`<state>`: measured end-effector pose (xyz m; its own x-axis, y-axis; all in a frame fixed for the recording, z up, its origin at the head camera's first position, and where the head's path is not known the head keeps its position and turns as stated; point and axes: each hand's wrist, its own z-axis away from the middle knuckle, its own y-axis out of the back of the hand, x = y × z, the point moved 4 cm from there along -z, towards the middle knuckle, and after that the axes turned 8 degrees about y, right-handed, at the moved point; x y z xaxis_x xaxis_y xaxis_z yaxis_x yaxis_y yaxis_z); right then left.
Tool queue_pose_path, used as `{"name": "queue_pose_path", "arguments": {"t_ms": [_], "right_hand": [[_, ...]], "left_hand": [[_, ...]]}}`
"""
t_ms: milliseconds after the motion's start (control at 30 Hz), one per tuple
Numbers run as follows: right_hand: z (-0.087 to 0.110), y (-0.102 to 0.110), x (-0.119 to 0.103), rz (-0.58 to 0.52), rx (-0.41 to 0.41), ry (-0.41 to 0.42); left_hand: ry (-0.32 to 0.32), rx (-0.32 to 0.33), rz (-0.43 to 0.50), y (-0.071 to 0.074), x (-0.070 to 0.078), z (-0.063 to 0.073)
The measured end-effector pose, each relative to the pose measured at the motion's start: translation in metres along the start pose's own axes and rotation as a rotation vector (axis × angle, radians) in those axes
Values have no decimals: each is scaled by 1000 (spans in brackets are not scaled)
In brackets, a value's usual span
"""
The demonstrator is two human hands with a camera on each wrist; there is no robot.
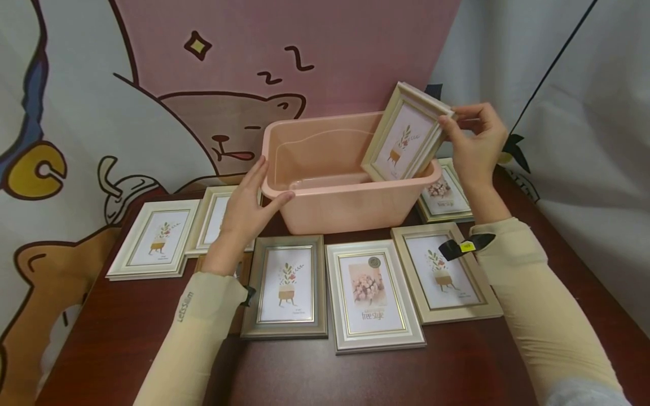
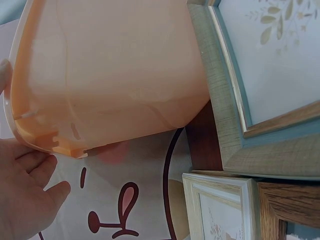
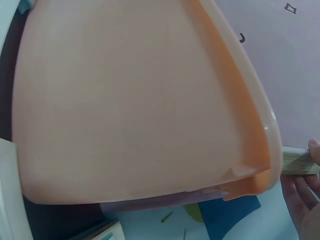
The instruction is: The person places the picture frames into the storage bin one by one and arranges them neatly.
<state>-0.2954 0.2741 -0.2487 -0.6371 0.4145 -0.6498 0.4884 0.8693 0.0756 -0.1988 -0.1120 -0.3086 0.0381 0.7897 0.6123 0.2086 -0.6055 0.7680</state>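
A pale pink plastic bin (image 1: pixel 350 206) stands on the table. At its near left corner my left hand (image 1: pixel 246 206) holds the rim, thumb over the front and fingers along the left end. My right hand (image 1: pixel 477 138) pinches a cream picture frame (image 1: pixel 406 135) by its upper right edge. The frame is tilted, its lower end inside the right part of the bin and its plant picture facing me. In the right wrist view only an edge of this frame (image 3: pixel 300 160) shows, with fingertips on it; the bin wall (image 3: pixel 125 100) hides the rest.
In front of the bin lie a grey-brown frame (image 1: pixel 284 332), a white frame (image 1: pixel 376 344) and a beige frame (image 1: pixel 459 316). Two pale frames lie left, one a white frame (image 1: pixel 147 270); another frame (image 1: pixel 447 194) is behind right. A printed cloth (image 1: pixel 355 51) hangs behind.
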Motion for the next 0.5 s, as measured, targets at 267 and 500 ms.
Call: {"name": "queue_pose_path", "arguments": {"t_ms": [267, 500], "right_hand": [[12, -5, -1, 64, -64, 126], [23, -6, -10, 92, -106, 116]], "left_hand": [[-2, 3, -4, 0, 0, -1], [8, 0, -5, 0, 1, 0]]}}
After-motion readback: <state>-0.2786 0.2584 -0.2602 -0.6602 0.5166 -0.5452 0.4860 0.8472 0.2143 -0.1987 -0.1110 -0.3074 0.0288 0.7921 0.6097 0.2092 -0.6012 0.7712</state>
